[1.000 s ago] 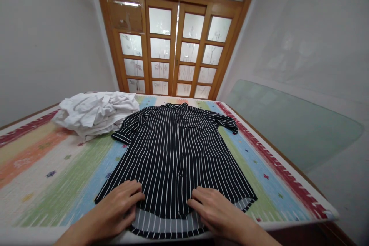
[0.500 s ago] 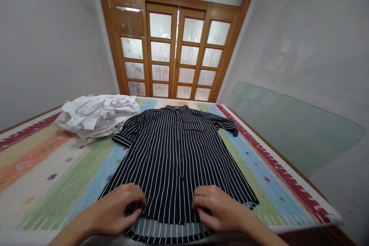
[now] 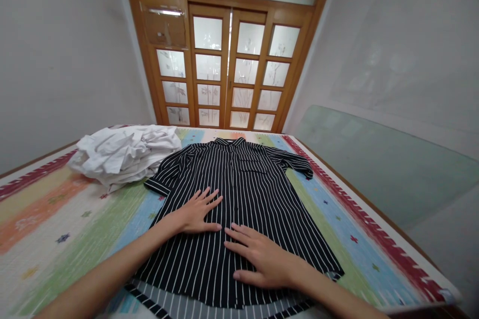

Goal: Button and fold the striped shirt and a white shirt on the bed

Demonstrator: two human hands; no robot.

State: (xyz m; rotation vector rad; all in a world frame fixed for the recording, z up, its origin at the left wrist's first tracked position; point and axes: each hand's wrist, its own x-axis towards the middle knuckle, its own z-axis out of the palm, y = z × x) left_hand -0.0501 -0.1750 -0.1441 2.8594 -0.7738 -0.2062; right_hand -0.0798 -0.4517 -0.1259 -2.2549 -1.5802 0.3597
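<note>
To the left of the striped shirt (image 3: 258, 199), near its short sleeve, a heap of white cloth (image 3: 125, 152) sits crumpled on the surface (image 3: 93, 224), which wears a cover of coloured bands. The black shirt with white stripes lies flat, front up, collar away from the person, the paler inside of its back hem showing at the near end. The left hand (image 3: 198, 213) lies on the shirt's front, left of its buttons, palm down, fingers apart. Just beside it and nearer the shirt's hem, the right hand (image 3: 262, 256) is likewise open, palm down on the fabric, fingers spread, gripping nothing. Beyond the shirt's collar stand wooden doors (image 3: 228, 65) with frosted panes.
</note>
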